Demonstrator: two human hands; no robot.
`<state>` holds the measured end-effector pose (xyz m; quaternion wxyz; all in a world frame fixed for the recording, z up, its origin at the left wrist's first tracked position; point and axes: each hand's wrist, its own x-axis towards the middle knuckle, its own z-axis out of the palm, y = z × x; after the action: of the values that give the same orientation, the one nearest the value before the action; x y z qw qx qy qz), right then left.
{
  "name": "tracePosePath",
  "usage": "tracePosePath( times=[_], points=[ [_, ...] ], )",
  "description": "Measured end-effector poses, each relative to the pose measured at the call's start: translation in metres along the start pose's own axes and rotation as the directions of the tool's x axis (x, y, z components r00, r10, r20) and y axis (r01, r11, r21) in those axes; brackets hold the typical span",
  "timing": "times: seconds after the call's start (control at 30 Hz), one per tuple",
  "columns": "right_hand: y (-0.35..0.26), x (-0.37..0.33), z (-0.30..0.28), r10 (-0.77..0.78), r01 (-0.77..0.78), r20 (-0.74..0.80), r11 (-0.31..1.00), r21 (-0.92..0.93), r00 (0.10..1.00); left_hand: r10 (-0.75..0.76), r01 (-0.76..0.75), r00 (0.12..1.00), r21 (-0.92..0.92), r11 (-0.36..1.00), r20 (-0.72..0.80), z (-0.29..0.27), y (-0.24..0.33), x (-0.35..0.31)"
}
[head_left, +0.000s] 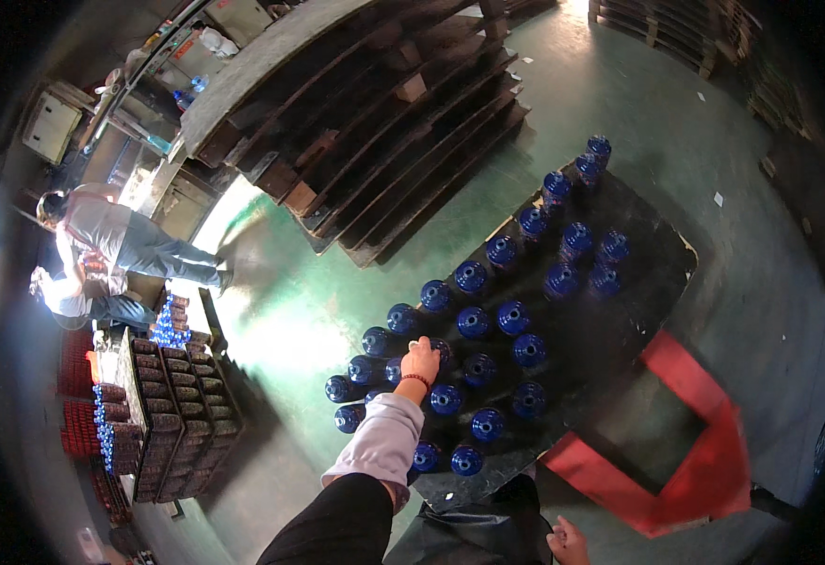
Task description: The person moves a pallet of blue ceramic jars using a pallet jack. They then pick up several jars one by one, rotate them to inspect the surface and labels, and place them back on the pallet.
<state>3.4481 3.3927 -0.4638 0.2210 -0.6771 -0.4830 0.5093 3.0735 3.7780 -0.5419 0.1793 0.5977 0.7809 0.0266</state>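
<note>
My left hand [420,361], with a beaded bracelet at the wrist, reaches in among several upright blue round-topped bottles. Its fingers are curled over the top of one blue bottle [441,352], which the hand partly hides. Other bottles, such as one blue bottle [472,322], stand in loose rows around it on a dark board [620,339]. My right hand [568,541] is low at the bottom edge, away from the bottles. Its thumb and fingers look loosely apart, with nothing visible in them; part of the hand is cut off.
A tall stack of wooden pallets [365,132] stands beyond the board. A red angular frame [704,471] lies at the board's right side. To the left, loaded dark stacks [182,414] carry blue-topped goods, and two people [116,226] are beside them. More pallets [662,33] stand far right.
</note>
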Motion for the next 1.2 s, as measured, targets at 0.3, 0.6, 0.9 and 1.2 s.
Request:
tracePosePath(
  times=[0.3,0.6,0.9,1.2],
  points=[
    [-0.074,0.046,-0.001,-0.119,0.101,0.101,0.98,0.172,0.988,0.27,-0.306,0.932,-0.121,0.944,-0.243,-0.159,0.008,-0.085],
    [-0.255,0.086,0.048,-0.284,0.081,0.18,0.712,0.698,0.942,0.156,-0.438,0.877,-0.625,0.646,-0.454,-0.326,-0.021,-0.243],
    [-0.367,-0.007,0.098,-0.519,0.274,0.222,0.712,0.647,0.826,-0.13,-0.163,0.973,-0.964,0.212,-0.193,-0.361,-0.106,-0.335],
    [-0.402,-0.064,0.13,-0.772,0.732,0.172,0.636,0.245,0.612,-0.232,-0.142,0.966,-0.984,-0.104,-0.115,-0.356,-0.168,-0.394]
  ],
)
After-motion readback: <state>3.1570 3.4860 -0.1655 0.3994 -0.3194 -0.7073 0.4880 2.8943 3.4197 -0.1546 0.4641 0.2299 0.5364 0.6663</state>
